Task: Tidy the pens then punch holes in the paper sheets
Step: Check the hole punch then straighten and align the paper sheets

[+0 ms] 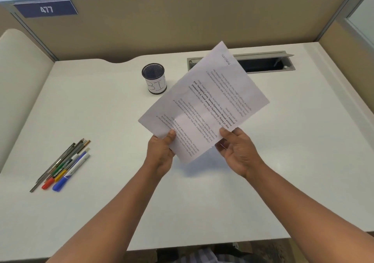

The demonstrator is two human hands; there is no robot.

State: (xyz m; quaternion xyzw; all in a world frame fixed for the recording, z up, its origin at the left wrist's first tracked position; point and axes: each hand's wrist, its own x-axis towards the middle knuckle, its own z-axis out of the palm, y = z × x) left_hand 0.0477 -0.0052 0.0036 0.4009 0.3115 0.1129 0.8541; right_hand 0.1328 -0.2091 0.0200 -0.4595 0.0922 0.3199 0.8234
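- Currently the paper sheets (204, 102) are held up off the desk (101, 121), tilted, far corner pointing toward the cable slot (263, 63); the print reads upside down from the head view.
- Left hand (160, 153) pinches the near-left edge, thumb on top of the page and fingers curled out of sight beneath.
- Right hand (237, 151) takes the near-right edge: thumb tip on the top face, the other fingers loosely spread under and beside the sheet (how firmly they bear on it cannot be told).
- Handling, as a judgement: light, thin and floppy. The sheets would likely sag or fan apart if held by one corner, and they crease easily. A two-edge hold like this one looks right; squaring the stack against the desk before punching would probably help. How many sheets there are cannot be told.
- Pens (62, 167) lie in a loose row at the left of the desk, well apart from the hands, caps toward the person (red, yellow and blue caps show).
- Mesh pen cup (154, 78) stands upright near the back of the desk, just left of the raised sheets, with a white label; nothing visible inside it.
- No hole punch shows anywhere in view.
- Obstacles: little stands between the hands and the desk surface; the cup is the nearest thing the swinging paper could brush. A partition (202, 26) with a "477" plate (46, 9) closes off the back.
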